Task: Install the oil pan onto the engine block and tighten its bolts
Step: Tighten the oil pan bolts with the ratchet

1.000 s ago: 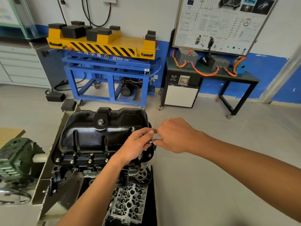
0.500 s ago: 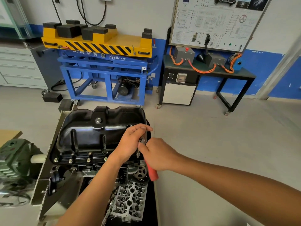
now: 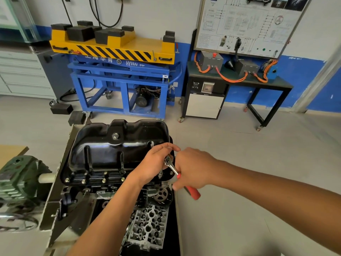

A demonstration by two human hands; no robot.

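Tightening is the step in hand, judging by the head view, the only one given. The pan (image 3: 118, 145), black and glossy, sits seated on the block (image 3: 110, 191), which hangs in a stand with its head (image 3: 149, 226) facing down toward the camera. At the pan's near right corner a ratchet (image 3: 171, 166) stands on a socket (image 3: 160, 174) over a flange bolt. The left hand (image 3: 153, 163) has its fingers (image 3: 166, 145) curled over the ratchet head, steadying it. The right hand (image 3: 191, 169) is wrapped tight round the shaft, the red grip (image 3: 193, 194) sticking out below it. Four bolts (image 3: 103, 180) show along the pan's near edge, apparently seated.

Next, I judge, comes a swing of the handle with the socket kept square on the bolt, then a move to another bolt.

Behind the pan, a yellow-topped blue lift (image 3: 118, 52) reads "HYXNV" or similar, with figures and other characters too blurred to read. Right of the lift, a wiring board (image 3: 249, 24) carries print too small to read.
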